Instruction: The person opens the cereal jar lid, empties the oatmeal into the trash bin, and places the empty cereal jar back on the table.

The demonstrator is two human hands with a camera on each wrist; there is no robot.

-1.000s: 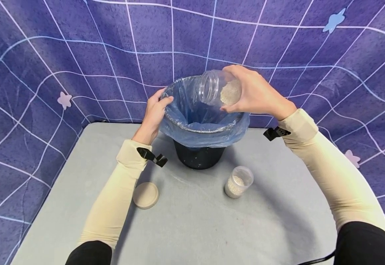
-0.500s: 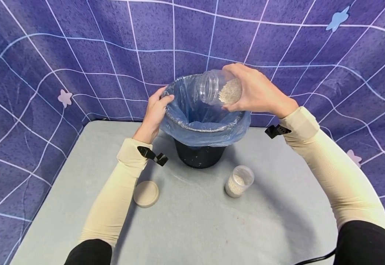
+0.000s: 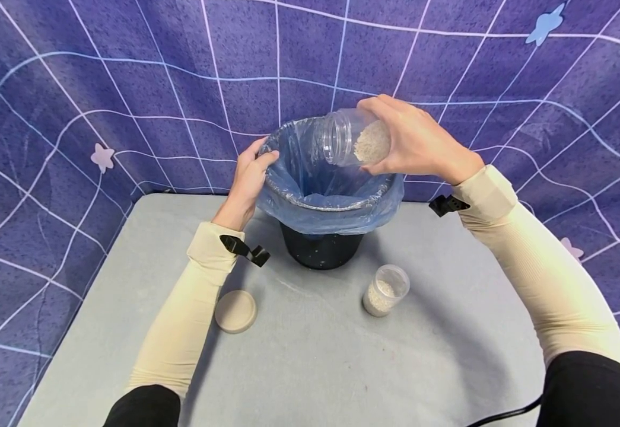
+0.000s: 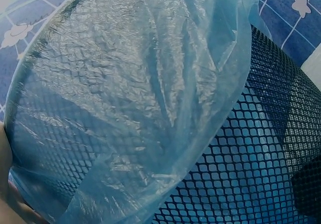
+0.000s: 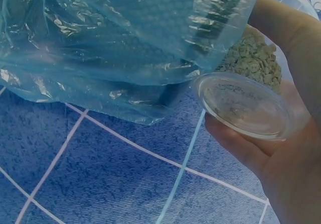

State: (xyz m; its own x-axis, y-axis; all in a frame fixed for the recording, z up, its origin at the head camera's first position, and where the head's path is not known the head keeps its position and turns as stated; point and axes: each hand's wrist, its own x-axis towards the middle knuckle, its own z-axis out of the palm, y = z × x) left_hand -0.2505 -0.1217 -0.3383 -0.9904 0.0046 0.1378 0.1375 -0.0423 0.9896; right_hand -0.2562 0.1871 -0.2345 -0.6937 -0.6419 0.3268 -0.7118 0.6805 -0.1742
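My right hand (image 3: 413,139) grips a clear plastic jar (image 3: 339,136) tipped almost onto its side, its open mouth facing left above the bin. Pale grains (image 3: 372,143) lie heaped toward the jar's base; the right wrist view shows them as coarse, flake-like bits (image 5: 253,61) behind the round base (image 5: 246,106). Below, a black mesh wastebasket (image 3: 323,249) is lined with a blue plastic bag (image 3: 331,219) folded over its rim. At the rim's left side, my left hand (image 3: 248,181) holds on over the bag, thumb on top. In the left wrist view, the bag (image 4: 150,108) covers the mesh (image 4: 241,169).
A smaller clear container (image 3: 386,290) with white grains stands uncovered in front of the bin, to the right. A round beige lid (image 3: 235,311) lies on the grey table (image 3: 310,367) near the left forearm. Behind hangs a purple grid-patterned cloth (image 3: 181,101).
The jar and my right hand have risen very slightly, and the grains in the jar have shifted a little. My left hand stays at the rim.
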